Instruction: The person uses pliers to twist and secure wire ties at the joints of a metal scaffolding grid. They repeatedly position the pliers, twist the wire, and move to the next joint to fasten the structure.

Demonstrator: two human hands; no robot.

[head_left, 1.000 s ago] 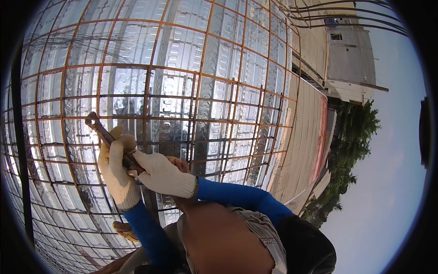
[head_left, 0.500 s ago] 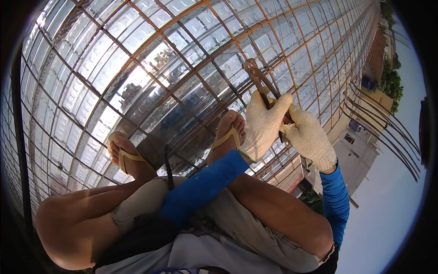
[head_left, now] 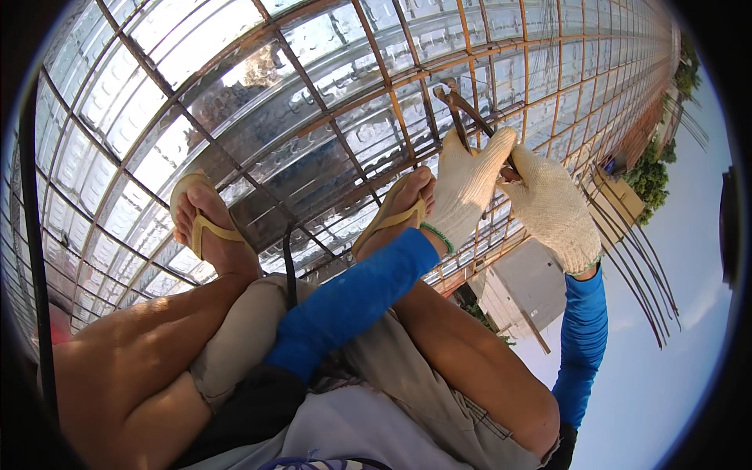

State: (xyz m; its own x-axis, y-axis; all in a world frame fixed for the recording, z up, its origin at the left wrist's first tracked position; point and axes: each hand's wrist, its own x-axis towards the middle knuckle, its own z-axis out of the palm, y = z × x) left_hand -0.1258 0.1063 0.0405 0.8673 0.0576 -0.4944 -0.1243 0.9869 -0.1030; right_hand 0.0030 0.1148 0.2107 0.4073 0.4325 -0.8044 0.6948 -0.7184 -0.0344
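A pair of rusty pincers point(head_left: 468, 115) points away from me over the steel mesh, its jaws close to a crossing of rusty rods point(head_left: 429, 72). My left hand point(head_left: 464, 182), in a cream knitted glove, is closed round the handles. My right hand point(head_left: 554, 207), gloved alike, is closed at the rear of the handles on the right. Its fingertips are partly hidden, and so are the handle ends. Whether the jaws bite on wire cannot be made out.
Shiny ribbed metal decking point(head_left: 313, 164) lies beneath the mesh. My feet in yellow flip-flops point(head_left: 210, 227) stand on it, knees bent. Long bare rebar ends point(head_left: 638, 270) stick out at the right, near buildings point(head_left: 517, 286) and trees. A black strap point(head_left: 289, 266) hangs by my left sleeve.
My view has shifted, so the mesh and my feet appear displaced. Both hands stay on the pincers, whose jaws now appear slightly farther right and higher in view.
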